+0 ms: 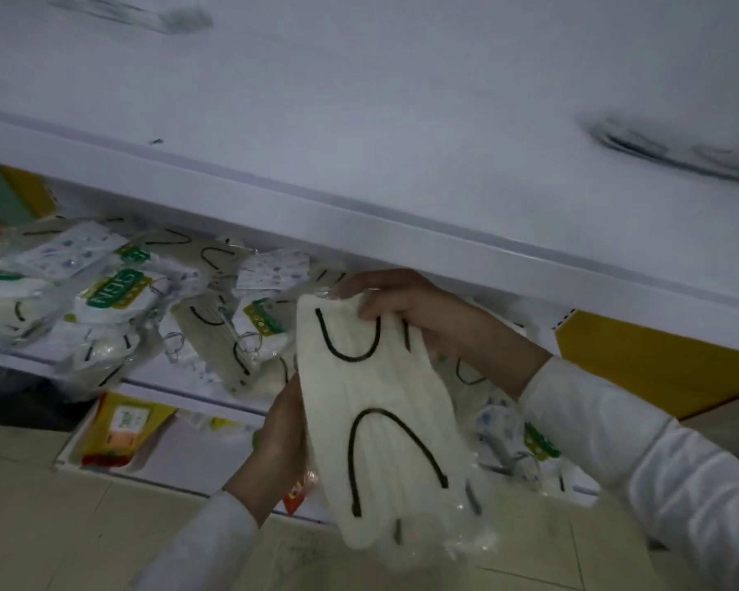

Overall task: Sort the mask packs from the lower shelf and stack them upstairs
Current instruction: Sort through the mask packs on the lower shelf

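Observation:
A clear pack of cream masks with black ear loops [385,420] hangs in front of the shelves, held by both hands. My left hand [280,437] grips its left edge from behind. My right hand [406,302] pinches its top end just under the upper shelf. Several more mask packs [116,287], some with green labels, lie in a loose heap on the lower shelf [180,375] to the left and behind the held pack.
The white upper shelf [359,164] fills the top of the view, bare apart from dark scuff marks. Below the lower shelf a bottom tray holds a yellow packet [122,428]. A yellow panel [658,368] stands at the right. Beige floor tiles lie below.

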Demonstrator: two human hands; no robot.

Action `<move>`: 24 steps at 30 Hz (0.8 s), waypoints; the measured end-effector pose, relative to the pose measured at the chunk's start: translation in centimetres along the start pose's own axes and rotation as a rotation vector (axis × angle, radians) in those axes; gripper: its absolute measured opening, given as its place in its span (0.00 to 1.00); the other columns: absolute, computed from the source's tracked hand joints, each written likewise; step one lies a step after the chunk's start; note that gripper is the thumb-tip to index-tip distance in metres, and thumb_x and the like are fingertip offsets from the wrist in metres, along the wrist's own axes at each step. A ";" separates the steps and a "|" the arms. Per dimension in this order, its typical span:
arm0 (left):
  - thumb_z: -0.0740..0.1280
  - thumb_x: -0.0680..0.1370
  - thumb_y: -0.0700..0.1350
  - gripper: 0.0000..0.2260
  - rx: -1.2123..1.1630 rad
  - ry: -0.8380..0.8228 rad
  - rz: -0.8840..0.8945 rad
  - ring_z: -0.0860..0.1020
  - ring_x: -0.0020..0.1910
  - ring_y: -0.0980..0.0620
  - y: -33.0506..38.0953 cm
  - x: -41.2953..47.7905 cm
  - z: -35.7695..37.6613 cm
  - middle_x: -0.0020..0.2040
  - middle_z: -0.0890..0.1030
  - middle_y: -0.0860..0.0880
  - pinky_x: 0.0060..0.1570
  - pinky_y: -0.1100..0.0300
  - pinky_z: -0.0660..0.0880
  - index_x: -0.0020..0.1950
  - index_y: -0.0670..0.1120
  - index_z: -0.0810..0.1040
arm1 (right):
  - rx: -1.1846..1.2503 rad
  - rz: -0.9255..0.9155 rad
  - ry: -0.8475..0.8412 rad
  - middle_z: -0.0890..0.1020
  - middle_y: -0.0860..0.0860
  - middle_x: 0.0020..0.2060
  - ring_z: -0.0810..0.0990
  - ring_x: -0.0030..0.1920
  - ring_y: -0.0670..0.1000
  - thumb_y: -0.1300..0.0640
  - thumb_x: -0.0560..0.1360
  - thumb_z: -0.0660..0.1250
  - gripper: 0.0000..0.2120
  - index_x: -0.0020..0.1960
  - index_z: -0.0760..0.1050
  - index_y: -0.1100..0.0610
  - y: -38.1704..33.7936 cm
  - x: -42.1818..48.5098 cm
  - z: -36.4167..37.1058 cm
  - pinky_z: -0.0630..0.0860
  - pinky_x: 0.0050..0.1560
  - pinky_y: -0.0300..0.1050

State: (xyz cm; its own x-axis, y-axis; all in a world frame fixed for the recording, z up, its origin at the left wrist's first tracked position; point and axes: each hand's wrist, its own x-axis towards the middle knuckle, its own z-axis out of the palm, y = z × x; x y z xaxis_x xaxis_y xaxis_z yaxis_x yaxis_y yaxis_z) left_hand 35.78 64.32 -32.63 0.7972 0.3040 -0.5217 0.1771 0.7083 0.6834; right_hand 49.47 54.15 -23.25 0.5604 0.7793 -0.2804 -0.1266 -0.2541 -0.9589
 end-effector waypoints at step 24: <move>0.64 0.75 0.37 0.19 -0.352 -0.101 0.569 0.79 0.58 0.46 2.8 -19.5 11.5 0.59 0.81 0.46 0.53 0.47 0.78 0.65 0.48 0.74 | 0.499 -0.386 0.269 0.85 0.56 0.44 0.85 0.47 0.51 0.54 0.63 0.79 0.17 0.49 0.83 0.60 -1.5 -22.1 7.2 0.80 0.46 0.42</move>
State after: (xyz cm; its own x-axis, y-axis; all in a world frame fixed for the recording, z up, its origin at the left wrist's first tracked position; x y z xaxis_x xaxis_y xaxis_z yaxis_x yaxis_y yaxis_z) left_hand 27.37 53.05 -14.64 0.7638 0.6419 -0.0679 -0.4711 0.6263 0.6212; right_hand 31.36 41.45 -15.89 0.8169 0.5751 0.0446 -0.2024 0.3581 -0.9115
